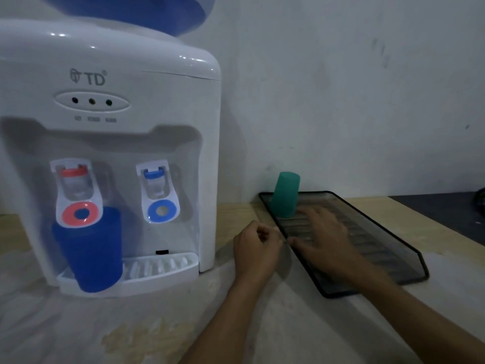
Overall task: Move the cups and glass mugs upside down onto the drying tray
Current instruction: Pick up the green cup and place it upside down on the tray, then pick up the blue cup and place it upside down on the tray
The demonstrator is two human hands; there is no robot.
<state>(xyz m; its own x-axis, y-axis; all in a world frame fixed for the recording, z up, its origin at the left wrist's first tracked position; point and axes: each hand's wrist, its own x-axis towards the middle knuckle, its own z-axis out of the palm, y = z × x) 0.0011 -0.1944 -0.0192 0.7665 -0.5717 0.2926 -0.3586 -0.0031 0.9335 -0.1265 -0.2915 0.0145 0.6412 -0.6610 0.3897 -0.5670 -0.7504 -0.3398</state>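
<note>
— Right hand [324, 243] lies flat and open on the drying tray [409, 258], holding nothing. And the left hand [256, 248]?
— Curled shut, empty, just beside it.
— Cups?
— Green cup [286, 194] upside down past the right fingers; blue cup [90, 248] far left, under the water dispenser [147, 106].

Reaching forward with both bare forearms from the lower right, side by side and angled up to the left. Curling the left hand [256, 249] into a loose fist, fingers [263, 232] folded inward toward the palm, knuckles up, holding nothing that can be seen. Spreading the right hand [324, 240] flat, palm down, fingers [315, 215] extended forward and slightly apart, thumb pointing left toward the left hand, close beside it but not touching.
</note>
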